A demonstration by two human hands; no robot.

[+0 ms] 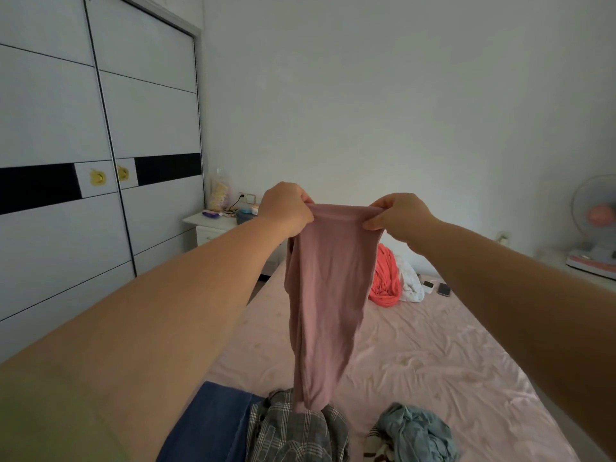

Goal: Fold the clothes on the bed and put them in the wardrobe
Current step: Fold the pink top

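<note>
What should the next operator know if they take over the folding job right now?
Left hand and right hand: each pinches a top corner of the dusty-pink garment, held up over the bed; its lower end touches the grey plaid garment.
Unfolded on the near end of the bed: the plaid piece, blue jeans, a light-blue garment. At the far end: a coral garment and a white one, beside two phones.
Wardrobe: sliding doors shut.
Done: nothing visibly folded.
Left: fold every piece, open the wardrobe, put them in.
</note>
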